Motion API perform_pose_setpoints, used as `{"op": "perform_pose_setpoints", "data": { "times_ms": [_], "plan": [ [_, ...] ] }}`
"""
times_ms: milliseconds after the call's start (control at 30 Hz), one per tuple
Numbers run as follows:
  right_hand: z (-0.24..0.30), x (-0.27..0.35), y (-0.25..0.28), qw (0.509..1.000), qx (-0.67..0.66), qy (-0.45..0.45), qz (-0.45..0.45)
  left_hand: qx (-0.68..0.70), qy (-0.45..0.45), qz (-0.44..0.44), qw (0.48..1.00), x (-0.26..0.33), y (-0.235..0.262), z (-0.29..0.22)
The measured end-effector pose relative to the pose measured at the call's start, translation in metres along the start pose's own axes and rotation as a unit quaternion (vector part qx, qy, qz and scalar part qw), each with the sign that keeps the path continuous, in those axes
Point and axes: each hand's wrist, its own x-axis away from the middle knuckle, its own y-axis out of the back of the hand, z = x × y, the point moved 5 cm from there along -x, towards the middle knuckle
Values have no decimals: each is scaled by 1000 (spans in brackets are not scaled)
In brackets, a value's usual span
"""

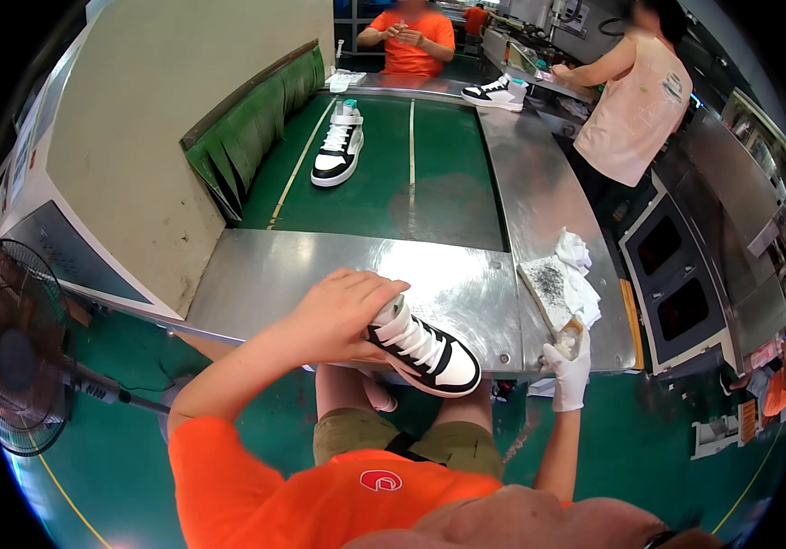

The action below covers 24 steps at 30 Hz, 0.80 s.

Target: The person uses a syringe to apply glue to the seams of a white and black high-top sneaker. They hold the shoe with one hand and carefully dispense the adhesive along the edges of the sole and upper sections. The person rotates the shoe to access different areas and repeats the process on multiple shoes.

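Note:
A white and black high-top sneaker (425, 352) rests at the near edge of the metal table, its toe pointing right and toward me. My bare left hand (347, 311) is wrapped round its heel and ankle collar. To the right, my right hand (571, 371), in a white glove, is closed at the table's edge around a small pale, partly see-through thing (567, 342) whose kind I cannot make out. Just beyond it lies a whitish pad (548, 288) with dark smudges. A crumpled white cloth (576, 252) lies against that pad.
Another sneaker (338, 146) stands on the green belt (452, 174) beyond the metal edge; a third (495, 92) sits at the far right corner. A green flap curtain (256, 128) borders the belt. A fan (22, 357) stands left. Two people (416, 41) (635, 101) work nearby.

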Motion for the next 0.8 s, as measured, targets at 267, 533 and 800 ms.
{"op": "perform_pose_setpoints", "data": {
  "times_ms": [267,533,800],
  "plan": [
    [27,10,3,990,107,-41,79,-204,-87,-127,967,2,8,-19],
    [39,9,1,984,127,-88,90,-176,-67,-213,959,39,-30,-15],
    [61,7,-9,977,168,-47,119,-122,-35,-141,982,48,-36,-16]
  ]
}}
